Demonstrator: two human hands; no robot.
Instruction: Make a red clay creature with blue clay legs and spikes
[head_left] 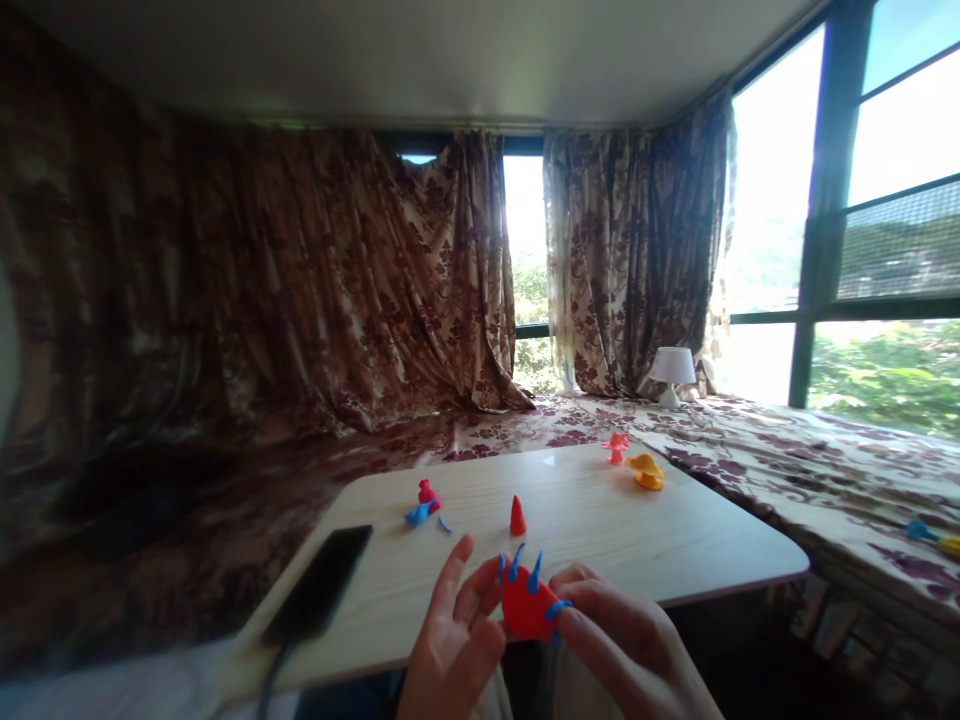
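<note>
A red modelling clay piece (527, 606) with several thin blue clay spikes is held up between my hands at the table's near edge. My left hand (457, 640) grips its left side with the thumb and bent fingers, while the index finger points up. On the right side, my right hand (626, 640) pinches a blue clay spike (556, 609) against the red edge with thumb and fingertips. Just beyond them a small red clay cone (517, 516) stands upright on the table. Farther left lie a blue clay lump (417, 515) and a pinkish-red clay lump (428, 493), with a loose blue sliver (445, 524) beside them.
The pale wooden table (577, 500) carries a black phone (321, 580) with a cable at left. An orange-yellow clay figure (646, 471) and a coral clay figure (616, 448) stand at its far right. Behind are a white lamp (673, 375) and patterned curtains (420, 280).
</note>
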